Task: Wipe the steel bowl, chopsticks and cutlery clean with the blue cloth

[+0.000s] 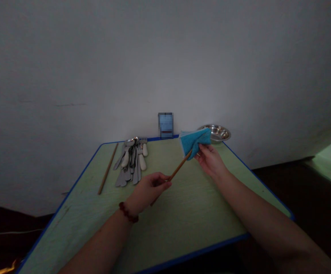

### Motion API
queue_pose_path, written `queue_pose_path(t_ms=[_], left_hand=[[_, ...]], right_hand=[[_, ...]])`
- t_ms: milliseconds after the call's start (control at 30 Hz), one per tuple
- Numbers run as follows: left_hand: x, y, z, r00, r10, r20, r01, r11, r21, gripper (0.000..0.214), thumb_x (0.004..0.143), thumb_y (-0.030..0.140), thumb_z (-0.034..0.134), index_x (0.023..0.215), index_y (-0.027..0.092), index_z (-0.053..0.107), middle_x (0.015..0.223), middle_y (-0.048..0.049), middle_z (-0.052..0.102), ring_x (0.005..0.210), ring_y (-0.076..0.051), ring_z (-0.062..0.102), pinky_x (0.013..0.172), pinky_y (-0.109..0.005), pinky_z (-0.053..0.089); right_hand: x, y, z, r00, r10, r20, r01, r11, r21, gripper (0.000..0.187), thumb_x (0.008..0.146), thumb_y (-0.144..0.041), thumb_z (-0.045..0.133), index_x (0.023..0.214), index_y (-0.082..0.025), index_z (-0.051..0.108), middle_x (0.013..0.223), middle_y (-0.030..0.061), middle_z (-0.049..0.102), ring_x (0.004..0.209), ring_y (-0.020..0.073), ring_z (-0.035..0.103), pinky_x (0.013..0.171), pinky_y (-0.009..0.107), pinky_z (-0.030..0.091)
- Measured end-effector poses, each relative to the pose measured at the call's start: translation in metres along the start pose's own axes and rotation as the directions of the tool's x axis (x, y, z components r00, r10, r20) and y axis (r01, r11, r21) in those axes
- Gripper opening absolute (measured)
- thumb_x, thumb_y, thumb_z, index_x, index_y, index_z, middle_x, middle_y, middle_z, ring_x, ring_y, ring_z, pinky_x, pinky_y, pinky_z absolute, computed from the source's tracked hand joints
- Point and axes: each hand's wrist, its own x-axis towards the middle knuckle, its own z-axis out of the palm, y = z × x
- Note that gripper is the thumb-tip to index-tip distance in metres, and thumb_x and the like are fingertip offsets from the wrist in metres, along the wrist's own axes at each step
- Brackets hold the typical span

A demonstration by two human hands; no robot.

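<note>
My left hand [151, 188], with a dark red bead bracelet above it, is closed around a brown wooden chopstick [179, 166]. The chopstick slants up to the right, and its far end goes into a folded blue cloth [194, 140]. Closed on that cloth is my right hand [209, 158], pinching its lower right part around the chopstick's tip, which is hidden. Both hands are above the table. Another chopstick [107, 169] lies alone on the left side of the table.
A pile of forks, spoons and knives [132, 160] lies at the back left of the pale green table [182, 228] with blue edges. A steel bowl [219, 133] stands at the back right corner. A phone [166, 125] leans upright against the wall.
</note>
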Motion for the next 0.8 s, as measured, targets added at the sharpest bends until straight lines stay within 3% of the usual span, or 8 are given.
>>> queue_pose_path(t_ms=[233, 467, 800], left_hand=[[0.0, -0.004, -0.001, 0.999, 0.031, 0.008, -0.031, 0.999, 0.026, 0.026, 0.062, 0.037, 0.058, 0.076, 0.015, 0.06, 0.071, -0.0019, 0.063, 0.062, -0.012, 0.053, 0.057, -0.025, 0.04], [-0.003, 0.001, -0.003, 1.0, -0.005, -0.011, 0.005, 1.0, 0.008, 0.024, 0.063, 0.037, 0.059, 0.074, 0.016, 0.062, 0.079, -0.0023, 0.064, 0.062, -0.011, 0.053, 0.054, -0.022, 0.039], [-0.008, 0.011, -0.006, 0.997, -0.077, -0.022, 0.076, 0.997, -0.016, 0.029, 0.064, 0.037, 0.057, 0.081, 0.015, 0.063, 0.053, 0.0046, 0.05, 0.045, -0.006, 0.037, 0.04, -0.018, 0.026]], right_hand=[[0.005, -0.003, -0.004, 0.998, -0.028, -0.058, 0.028, 1.0, -0.004, 0.011, 0.059, -0.019, 0.066, 0.066, -0.023, 0.059, 0.067, -0.0079, 0.064, 0.062, 0.0071, 0.057, 0.058, 0.021, 0.049], [0.015, -0.009, -0.018, 0.994, -0.106, -0.023, 0.105, 0.992, -0.067, 0.013, 0.062, -0.022, 0.064, 0.072, -0.025, 0.056, 0.071, -0.0081, 0.063, 0.066, 0.0088, 0.058, 0.065, 0.027, 0.05], [0.024, -0.01, -0.03, 0.975, -0.219, 0.042, 0.223, 0.956, -0.191, 0.02, 0.058, -0.024, 0.068, 0.074, -0.025, 0.055, 0.071, -0.0077, 0.062, 0.065, 0.009, 0.058, 0.066, 0.029, 0.05]])
